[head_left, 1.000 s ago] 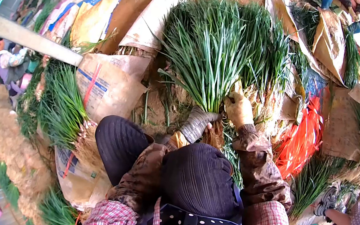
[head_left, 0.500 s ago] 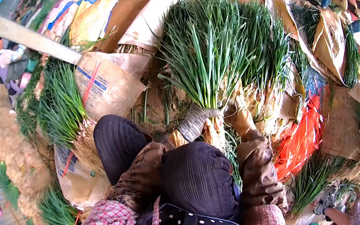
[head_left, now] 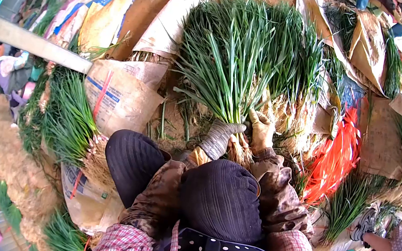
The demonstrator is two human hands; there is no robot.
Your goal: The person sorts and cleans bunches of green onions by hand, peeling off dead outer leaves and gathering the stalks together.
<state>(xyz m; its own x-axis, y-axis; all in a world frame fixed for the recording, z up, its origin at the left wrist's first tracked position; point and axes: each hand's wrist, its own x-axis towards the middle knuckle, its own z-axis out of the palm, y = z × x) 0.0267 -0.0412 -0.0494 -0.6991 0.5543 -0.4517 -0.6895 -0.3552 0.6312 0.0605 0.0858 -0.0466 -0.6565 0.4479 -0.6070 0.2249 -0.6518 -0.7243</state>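
If the left hand [head_left: 219,138] loosens its grip around the bunch of green onions [head_left: 227,82], thin stalks may slip out, because no tie is visible there. The bunch is beyond the knees [head_left: 221,195]. The right hand [head_left: 262,131] is beside the stems; whether it pinches any, I cannot tell. Compared with earlier, its forearm has come closer inward.

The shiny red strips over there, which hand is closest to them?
The right one. The right hand is to the left of the red strips, not touching them. The left hand is farther left, gripping the leafy green bundle by its stems.
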